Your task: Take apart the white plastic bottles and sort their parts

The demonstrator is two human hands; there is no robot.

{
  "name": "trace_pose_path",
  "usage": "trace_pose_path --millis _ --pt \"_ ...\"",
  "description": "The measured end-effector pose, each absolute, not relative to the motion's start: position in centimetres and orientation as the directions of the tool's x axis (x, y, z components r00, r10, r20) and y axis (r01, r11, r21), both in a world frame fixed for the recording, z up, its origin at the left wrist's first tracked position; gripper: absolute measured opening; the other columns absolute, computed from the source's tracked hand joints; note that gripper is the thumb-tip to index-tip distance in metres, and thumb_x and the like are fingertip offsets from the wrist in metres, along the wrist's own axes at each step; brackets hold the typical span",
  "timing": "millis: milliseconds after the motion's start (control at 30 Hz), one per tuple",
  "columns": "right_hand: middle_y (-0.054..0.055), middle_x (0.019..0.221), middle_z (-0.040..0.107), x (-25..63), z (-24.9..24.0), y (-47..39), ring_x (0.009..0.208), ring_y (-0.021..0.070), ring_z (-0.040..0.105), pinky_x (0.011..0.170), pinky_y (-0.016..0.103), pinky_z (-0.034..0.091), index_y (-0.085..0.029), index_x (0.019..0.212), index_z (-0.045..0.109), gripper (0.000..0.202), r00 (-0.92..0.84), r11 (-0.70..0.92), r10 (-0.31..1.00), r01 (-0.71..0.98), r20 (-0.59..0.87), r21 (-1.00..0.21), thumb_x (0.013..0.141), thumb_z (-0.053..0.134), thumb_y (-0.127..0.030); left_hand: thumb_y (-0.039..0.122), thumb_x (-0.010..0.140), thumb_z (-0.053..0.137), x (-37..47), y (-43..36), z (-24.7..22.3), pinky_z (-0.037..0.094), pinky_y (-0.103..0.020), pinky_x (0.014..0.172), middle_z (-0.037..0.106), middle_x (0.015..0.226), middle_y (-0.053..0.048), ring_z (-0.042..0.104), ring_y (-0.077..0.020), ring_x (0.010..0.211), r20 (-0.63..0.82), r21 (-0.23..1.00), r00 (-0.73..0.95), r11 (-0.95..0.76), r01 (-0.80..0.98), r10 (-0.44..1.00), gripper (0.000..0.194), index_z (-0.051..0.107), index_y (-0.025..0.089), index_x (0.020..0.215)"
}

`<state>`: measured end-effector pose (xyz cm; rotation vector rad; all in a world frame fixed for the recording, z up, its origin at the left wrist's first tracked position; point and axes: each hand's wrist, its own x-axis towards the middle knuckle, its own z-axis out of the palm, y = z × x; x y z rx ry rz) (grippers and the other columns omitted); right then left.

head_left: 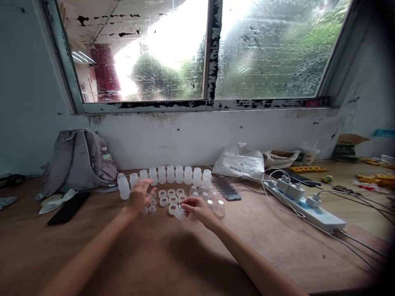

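Bottles (170, 174) total ten, lined up near the wall (166, 144): the leftmost appears topped, nine stand uncovered; I judge one complete, nine incomplete. White rings (164, 201): at least seven, between my hands. Small clear parts (152, 209): about four visible beside my left hand (138, 198), part-open, apparently empty. Clear domes (193, 190): several, exact count obscured, beside my right hand (200, 209), whose fingertips pinch a blurred clear piece (179, 214) near the rings.

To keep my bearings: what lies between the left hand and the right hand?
Between the left hand and the right hand lie white rings in rows, with small clear parts nearer the left hand; the head view shows this.
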<state>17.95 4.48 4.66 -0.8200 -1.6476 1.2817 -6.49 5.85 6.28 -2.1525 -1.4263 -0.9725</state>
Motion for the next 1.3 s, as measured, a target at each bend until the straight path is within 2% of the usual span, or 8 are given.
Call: trace_pose_path --millis 67,233,433,600,700,900,1067,1300 --pt "-0.001 0.057 0.053 17.6 4.2 4.4 0.047 0.0087 0.048 0.046 0.023 0.041 -0.013 0.070 0.059 0.031 -0.404 0.272 0.880 -0.006 0.251 -0.962 0.065 0.061 -0.044 0.031 0.080 0.043 -3.3 3.2 4.9 0.041 -0.034 0.083 0.058 0.100 -0.007 0.052 -0.0210 0.095 0.683 0.241 0.238 -0.521 0.819 0.690 0.026 0.051 0.020 0.102" --pt "-0.004 0.058 0.049 16.9 2.9 4.4 0.045 0.0072 0.045 0.041 0.020 0.039 -0.017 0.069 0.046 0.031 -0.396 0.335 0.861 -0.030 0.319 -0.942 0.064 0.064 -0.041 0.032 0.075 0.052 1.1 -0.2 2.1 0.044 -0.032 0.075 0.056 0.090 -0.006 0.052 -0.0194 0.085 0.574 0.476 0.304 -0.611 0.632 0.761 0.023 0.053 0.021 0.095" --pt "-0.003 0.062 0.048 16.4 2.6 3.4 0.053 0.0089 0.047 0.047 0.021 0.040 -0.017 0.067 0.046 0.028 -0.433 0.397 0.838 0.068 0.331 -0.915 0.065 0.064 -0.039 0.028 0.072 0.056 0.9 0.1 1.2 0.047 -0.025 0.062 0.053 0.087 -0.005 0.053 -0.0153 0.075 0.461 0.641 0.306 -0.552 0.534 0.833 0.019 0.054 0.020 0.089" --pt "0.001 0.075 0.051 16.2 3.2 2.4 0.062 0.0102 0.048 0.057 0.023 0.041 -0.018 0.079 0.052 0.016 -0.409 0.520 0.815 0.204 0.411 -0.829 0.076 0.052 -0.033 0.029 0.074 0.055 0.2 0.3 0.8 0.049 -0.026 0.067 0.056 0.085 -0.004 0.056 -0.0141 0.075 0.443 0.744 0.230 -0.499 0.444 0.866 0.015 0.054 0.020 0.086" --pt "0.002 0.086 0.048 16.3 3.4 2.0 0.067 0.0108 0.048 0.061 0.024 0.042 -0.020 0.086 0.052 0.011 -0.421 0.609 0.775 0.298 0.471 -0.735 0.076 0.050 -0.021 0.026 0.074 0.055 0.1 0.6 0.5 0.050 -0.028 0.072 0.057 0.090 -0.004 0.056 -0.0150 0.081 0.472 0.761 0.187 -0.505 0.407 0.861 0.017 0.054 0.020 0.090" --pt "0.008 0.106 0.046 16.3 2.6 2.0 0.099 0.0203 0.045 0.085 0.033 0.039 -0.021 0.113 0.041 0.044 -0.569 0.758 0.642 0.373 0.513 -0.535 0.071 0.053 -0.012 0.022 0.076 0.052 -0.2 1.1 0.1 0.050 -0.031 0.078 0.058 0.093 -0.005 0.057 -0.0162 0.087 0.515 0.748 0.162 -0.534 0.393 0.841 0.021 0.055 0.021 0.097" --pt "0.009 0.103 0.052 16.1 1.7 2.4 0.095 0.0212 0.050 0.083 0.034 0.040 -0.020 0.111 0.044 0.038 -0.582 0.762 0.640 0.397 0.502 -0.511 0.075 0.054 -0.023 0.019 0.075 0.052 -0.4 1.1 0.3 0.050 -0.029 0.075 0.061 0.089 -0.004 0.058 -0.0157 0.082 0.495 0.758 0.163 -0.516 0.398 0.853 0.017 0.058 0.020 0.091" --pt "0.008 0.103 0.055 15.9 1.0 2.9 0.095 0.0204 0.052 0.082 0.033 0.041 -0.021 0.110 0.047 0.037 -0.563 0.763 0.639 0.376 0.524 -0.526 0.074 0.057 -0.024 0.019 0.076 0.048 -0.6 0.9 0.4 0.049 -0.030 0.073 0.062 0.090 -0.003 0.058 -0.0167 0.083 0.510 0.724 0.161 -0.522 0.451 0.845 0.018 0.057 0.021 0.091"
